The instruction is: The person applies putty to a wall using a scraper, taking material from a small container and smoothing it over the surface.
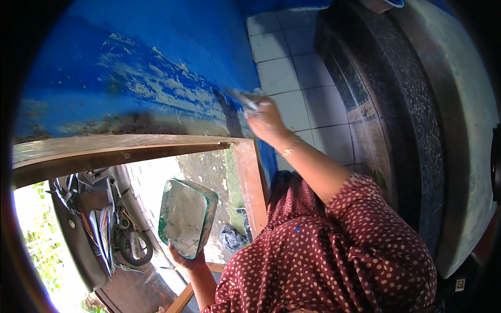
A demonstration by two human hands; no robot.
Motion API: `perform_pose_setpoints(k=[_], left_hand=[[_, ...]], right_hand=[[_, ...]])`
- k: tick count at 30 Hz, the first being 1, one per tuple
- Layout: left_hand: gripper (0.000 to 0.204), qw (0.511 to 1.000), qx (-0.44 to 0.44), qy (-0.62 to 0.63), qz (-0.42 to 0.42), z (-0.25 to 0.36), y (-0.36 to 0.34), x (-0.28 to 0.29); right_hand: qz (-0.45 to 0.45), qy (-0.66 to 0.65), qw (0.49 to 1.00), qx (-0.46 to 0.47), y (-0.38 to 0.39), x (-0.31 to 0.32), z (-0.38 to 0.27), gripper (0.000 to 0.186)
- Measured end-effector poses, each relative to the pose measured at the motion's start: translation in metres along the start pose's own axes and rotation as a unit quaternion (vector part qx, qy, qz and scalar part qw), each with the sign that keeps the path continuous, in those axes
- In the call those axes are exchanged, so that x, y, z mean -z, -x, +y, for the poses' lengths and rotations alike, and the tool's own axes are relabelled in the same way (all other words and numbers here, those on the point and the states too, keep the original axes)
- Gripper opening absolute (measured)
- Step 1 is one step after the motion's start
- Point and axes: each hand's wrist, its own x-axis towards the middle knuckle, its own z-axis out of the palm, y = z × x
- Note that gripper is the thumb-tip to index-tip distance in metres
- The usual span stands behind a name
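Observation:
Raised to the blue wall [172,47], my right hand [267,122] is closed round a putty knife [250,103]. Its thin end points left at the wall and is blurred. Left of the knife, a patch of whitish putty [156,86] is smeared in rough streaks over the blue paint. Lower down, my left hand [189,262] grips the bottom end of a green rectangular tub [212,208]. White putty coats the inside of the tub. Some of the left fingers are hidden behind it.
Below the wall patch runs a wooden frame [130,142] round an opening, with an upright post [249,182]. Through it show a motorbike [112,229] and a dark plastic bag [232,237]. A dark patterned bed frame [412,104] with a pale mattress [462,130] stands right, beside tiled floor [284,73].

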Motion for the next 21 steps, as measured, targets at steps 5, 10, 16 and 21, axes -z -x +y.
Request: perform_pose_setpoints(k=[5, 10, 16, 21], left_hand=[[0.068, 1.0, 0.006, 0.001, -0.022, -0.002, -0.001, -0.006], [0.068, 1.0, 0.001, -0.006, -0.002, 0.008, 0.004, 0.002], [0.067, 1.0, 0.009, -0.014, -0.008, 0.0, -0.001, -0.012], [0.069, 1.0, 0.0, -0.02, -0.011, 0.004, 0.004, -0.013]], right_hand=[[-0.036, 0.039, 0.975, 0.216, 0.049, -0.027, 0.022, 0.033], [-0.079, 0.015, 0.99, -0.117, 0.022, 0.004, 0.045, 0.019], [-0.104, 0.14, 0.983, 0.061, 0.047, -0.037, 0.038, 0.028], [-0.098, -0.111, 0.951, -0.271, 0.048, 0.003, 0.127, 0.014]])
